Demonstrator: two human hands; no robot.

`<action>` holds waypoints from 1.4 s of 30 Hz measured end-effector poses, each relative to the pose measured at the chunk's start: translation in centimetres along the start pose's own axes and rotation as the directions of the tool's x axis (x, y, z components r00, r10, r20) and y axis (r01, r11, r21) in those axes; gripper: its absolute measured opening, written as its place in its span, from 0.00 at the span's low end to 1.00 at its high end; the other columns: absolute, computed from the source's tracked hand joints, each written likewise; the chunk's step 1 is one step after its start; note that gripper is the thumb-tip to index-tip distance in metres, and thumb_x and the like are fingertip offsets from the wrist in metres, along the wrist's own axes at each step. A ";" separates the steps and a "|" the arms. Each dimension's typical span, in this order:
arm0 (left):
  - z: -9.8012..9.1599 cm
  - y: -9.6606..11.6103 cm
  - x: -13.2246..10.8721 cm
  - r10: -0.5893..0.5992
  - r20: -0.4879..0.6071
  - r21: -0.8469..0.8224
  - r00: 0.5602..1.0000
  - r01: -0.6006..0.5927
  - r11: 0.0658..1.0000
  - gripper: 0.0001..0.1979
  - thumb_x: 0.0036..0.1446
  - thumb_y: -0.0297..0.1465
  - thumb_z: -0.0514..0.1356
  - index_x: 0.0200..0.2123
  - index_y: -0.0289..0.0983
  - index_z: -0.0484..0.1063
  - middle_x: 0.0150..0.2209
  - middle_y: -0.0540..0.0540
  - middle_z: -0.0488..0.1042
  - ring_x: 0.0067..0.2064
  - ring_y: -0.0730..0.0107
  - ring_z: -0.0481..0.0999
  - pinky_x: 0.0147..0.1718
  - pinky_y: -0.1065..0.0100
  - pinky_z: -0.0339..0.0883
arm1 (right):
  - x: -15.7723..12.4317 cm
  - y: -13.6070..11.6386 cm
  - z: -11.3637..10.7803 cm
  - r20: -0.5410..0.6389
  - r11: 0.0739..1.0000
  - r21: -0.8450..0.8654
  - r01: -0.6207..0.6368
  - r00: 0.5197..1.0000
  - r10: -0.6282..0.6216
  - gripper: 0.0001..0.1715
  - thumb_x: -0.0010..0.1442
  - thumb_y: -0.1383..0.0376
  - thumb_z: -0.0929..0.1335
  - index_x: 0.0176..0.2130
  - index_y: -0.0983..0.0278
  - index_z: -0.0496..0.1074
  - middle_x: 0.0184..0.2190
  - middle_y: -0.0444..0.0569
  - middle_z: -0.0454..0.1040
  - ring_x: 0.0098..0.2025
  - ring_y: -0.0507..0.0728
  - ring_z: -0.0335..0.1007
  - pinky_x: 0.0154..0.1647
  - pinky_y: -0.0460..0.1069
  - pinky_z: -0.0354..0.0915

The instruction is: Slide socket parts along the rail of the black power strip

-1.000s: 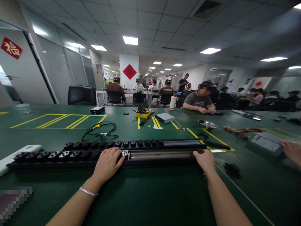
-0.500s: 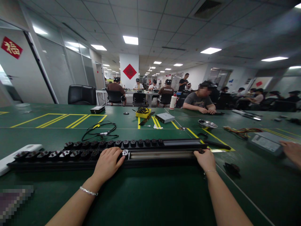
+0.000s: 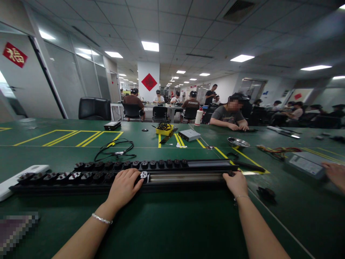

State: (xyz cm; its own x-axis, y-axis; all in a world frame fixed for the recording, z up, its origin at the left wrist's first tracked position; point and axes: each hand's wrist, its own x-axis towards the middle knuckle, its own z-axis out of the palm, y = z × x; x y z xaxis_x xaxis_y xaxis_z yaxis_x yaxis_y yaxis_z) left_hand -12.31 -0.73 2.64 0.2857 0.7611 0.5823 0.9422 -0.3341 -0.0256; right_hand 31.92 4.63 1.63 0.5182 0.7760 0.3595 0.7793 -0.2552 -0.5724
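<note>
A long black power track [image 3: 185, 185] lies across the green table in front of me, its left part lined with several black socket modules [image 3: 51, 177] and its right part a bare channel. My left hand [image 3: 124, 182] is closed over the row, thumb against a module with a white face [image 3: 143, 175]; its fingers partly hide the modules beneath. At the track's right end, my right hand [image 3: 236, 182] is closed with thumb and forefinger pinching a dark end part. Just behind lies a second black track [image 3: 210, 163], also carrying several modules.
Black cables [image 3: 114, 151] lie behind the tracks, a white power strip [image 3: 24, 180] at left. A black part [image 3: 266, 195] and a grey power supply unit [image 3: 307, 163], touched by another person's hand [image 3: 335, 176], are at right. A metal bowl [image 3: 238, 142] and yellow tray [image 3: 164, 129] stand farther back.
Both hands stay in place on the track. The whole view has shifted very slightly; nothing else visibly differs.
</note>
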 end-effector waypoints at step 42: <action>0.2 -0.1 -0.1 0.001 -0.001 0.001 1.000 -0.001 1.000 0.14 0.58 0.40 0.50 0.40 0.39 0.69 0.42 0.44 0.72 0.45 0.62 0.70 0.44 0.60 0.59 | 0.7 1.0 0.7 -0.062 1.000 0.017 -0.012 0.998 0.013 0.16 0.43 0.60 0.65 0.27 0.69 0.73 0.25 0.57 0.72 0.31 0.60 0.67 0.33 0.51 0.61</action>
State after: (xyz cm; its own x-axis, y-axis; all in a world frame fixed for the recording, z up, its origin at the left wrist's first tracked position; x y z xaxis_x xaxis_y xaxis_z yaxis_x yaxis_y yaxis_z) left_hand -12.42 -0.64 2.40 0.2862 0.7603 0.5831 0.9421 -0.3342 -0.0265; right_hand 32.82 5.31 0.77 0.5493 0.7353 0.3970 0.7669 -0.2549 -0.5890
